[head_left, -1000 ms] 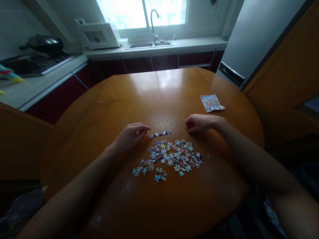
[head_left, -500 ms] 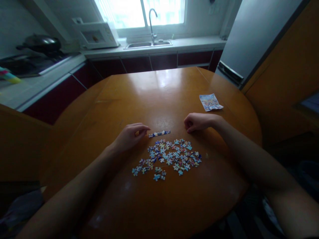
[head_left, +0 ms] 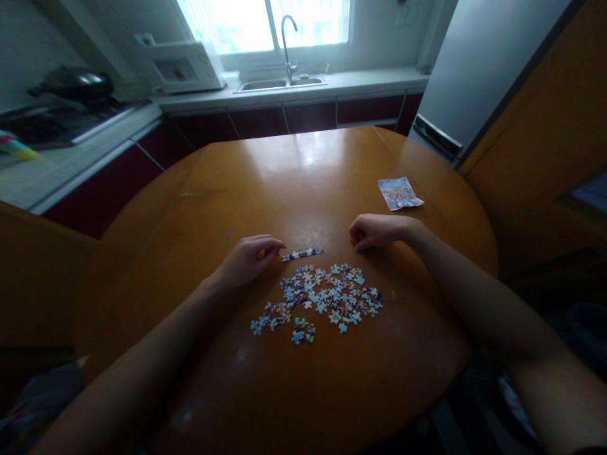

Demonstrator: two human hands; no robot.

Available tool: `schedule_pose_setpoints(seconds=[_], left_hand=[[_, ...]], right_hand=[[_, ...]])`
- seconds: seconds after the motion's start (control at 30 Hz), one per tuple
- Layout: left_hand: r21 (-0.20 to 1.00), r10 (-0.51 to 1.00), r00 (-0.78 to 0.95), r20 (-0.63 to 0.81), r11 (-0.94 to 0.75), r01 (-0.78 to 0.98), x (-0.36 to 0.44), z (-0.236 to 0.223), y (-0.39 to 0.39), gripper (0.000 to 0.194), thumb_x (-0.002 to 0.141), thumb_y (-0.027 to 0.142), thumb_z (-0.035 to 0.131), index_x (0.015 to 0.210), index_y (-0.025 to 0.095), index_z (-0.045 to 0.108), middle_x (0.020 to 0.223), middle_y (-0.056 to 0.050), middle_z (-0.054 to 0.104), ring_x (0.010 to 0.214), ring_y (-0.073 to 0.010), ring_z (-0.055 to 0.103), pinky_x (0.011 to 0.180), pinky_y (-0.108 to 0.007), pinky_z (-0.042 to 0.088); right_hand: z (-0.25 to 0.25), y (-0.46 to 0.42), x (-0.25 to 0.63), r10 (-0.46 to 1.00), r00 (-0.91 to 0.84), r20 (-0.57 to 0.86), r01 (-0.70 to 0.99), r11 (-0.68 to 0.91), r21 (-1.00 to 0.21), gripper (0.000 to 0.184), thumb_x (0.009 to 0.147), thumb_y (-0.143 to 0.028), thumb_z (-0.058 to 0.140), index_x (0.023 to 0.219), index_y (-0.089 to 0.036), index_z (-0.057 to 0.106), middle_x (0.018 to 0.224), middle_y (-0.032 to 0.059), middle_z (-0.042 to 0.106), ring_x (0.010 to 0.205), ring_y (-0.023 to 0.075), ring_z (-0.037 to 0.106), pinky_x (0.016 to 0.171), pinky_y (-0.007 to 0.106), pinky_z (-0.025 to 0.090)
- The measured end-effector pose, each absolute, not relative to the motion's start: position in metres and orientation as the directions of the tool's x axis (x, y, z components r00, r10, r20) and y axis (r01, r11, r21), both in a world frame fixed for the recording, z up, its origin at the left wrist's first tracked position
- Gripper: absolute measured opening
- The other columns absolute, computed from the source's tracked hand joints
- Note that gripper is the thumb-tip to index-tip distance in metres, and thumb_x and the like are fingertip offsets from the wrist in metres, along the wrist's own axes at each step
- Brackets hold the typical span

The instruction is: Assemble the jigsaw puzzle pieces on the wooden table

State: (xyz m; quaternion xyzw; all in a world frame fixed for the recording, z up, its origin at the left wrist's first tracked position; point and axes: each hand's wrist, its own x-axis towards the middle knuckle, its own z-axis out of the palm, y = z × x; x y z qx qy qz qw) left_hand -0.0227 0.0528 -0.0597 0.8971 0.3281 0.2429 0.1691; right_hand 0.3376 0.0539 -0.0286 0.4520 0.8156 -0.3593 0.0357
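Observation:
A joined strip of jigsaw pieces [head_left: 302,254], dark blue and white, lies on the wooden table [head_left: 222,196]. At its left end rests my left hand [head_left: 251,258], thumb and forefinger drawn together; whether they touch the strip or pinch a piece is too small to tell. My right hand [head_left: 375,232] lies to the right of the strip, apart from it, its fingers curled into a loose fist whose inside is hidden. Closer to me spreads a pile of loose jigsaw pieces [head_left: 332,294], mostly light blue and mixed colours. A small cluster of pieces [head_left: 302,331] sits at its near edge.
A creased printed picture sheet [head_left: 399,193] lies beyond my right hand. Behind the table run a counter with a sink [head_left: 279,84], a faucet [head_left: 288,47] and a white microwave [head_left: 183,66]. A dark pan [head_left: 78,82] stands on the stove at left; a fridge [head_left: 488,63] stands right.

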Motion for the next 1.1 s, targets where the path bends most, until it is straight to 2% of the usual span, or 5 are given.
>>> schedule_pose_setpoints(seconds=[0.4, 1.1], left_hand=[[0.488, 0.679, 0.669, 0.304, -0.714, 0.503, -0.021, -0.0578, 0.0512, 0.019, 0.095, 0.025, 0.057, 0.096, 0.019, 0.075, 0.083, -0.005, 0.073, 0.064, -0.0136, 0.06, 0.06, -0.028, 0.048], [0.492, 0.677, 0.675, 0.295, -0.713, 0.5, -0.0202, -0.0595, 0.0506, 0.02, 0.096, 0.025, 0.057, 0.098, 0.017, 0.075, 0.083, -0.005, 0.073, 0.064, -0.0118, 0.059, 0.06, -0.024, 0.046]], right_hand=[[-0.0289, 0.0542, 0.3383, 0.716, -0.579, -0.389, 0.764, 0.31, -0.567, 0.012, 0.076, -0.026, 0.072, 0.079, -0.015, 0.069, 0.074, 0.002, 0.068, 0.068, 0.0156, 0.059, 0.06, 0.029, 0.041], [-0.0326, 0.0559, 0.3392, 0.719, -0.577, -0.388, 0.761, 0.3, -0.576, 0.013, 0.076, -0.028, 0.073, 0.077, -0.016, 0.067, 0.073, 0.0014, 0.067, 0.067, 0.0156, 0.058, 0.06, 0.028, 0.041]])
